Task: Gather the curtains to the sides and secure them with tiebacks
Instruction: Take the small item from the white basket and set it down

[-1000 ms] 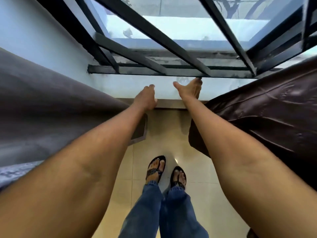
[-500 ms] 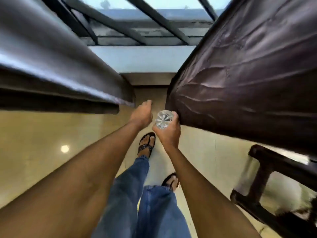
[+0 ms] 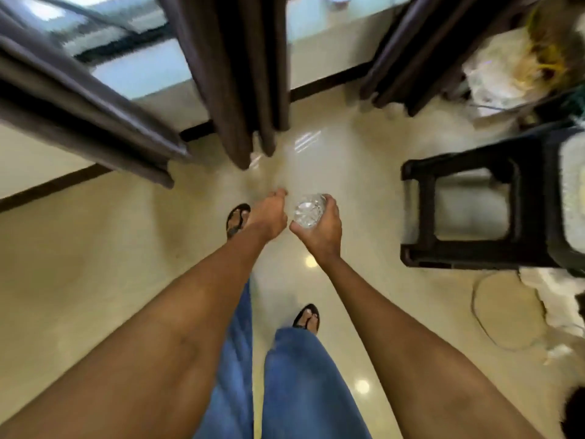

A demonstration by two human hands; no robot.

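The right hand [image 3: 319, 228] is gripping a faceted crystal tieback [image 3: 308, 210], probably hard and slippery; the left hand [image 3: 269, 213] is hanging loosely curled, empty, near the soft middle curtain [image 3: 240, 74].

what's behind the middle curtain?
Behind the middle curtain: a pale window ledge shows on its right, glass and dark bars on its left, blurred. The dark baseboard runs in behind it. Whatever is directly behind the fabric is hidden.
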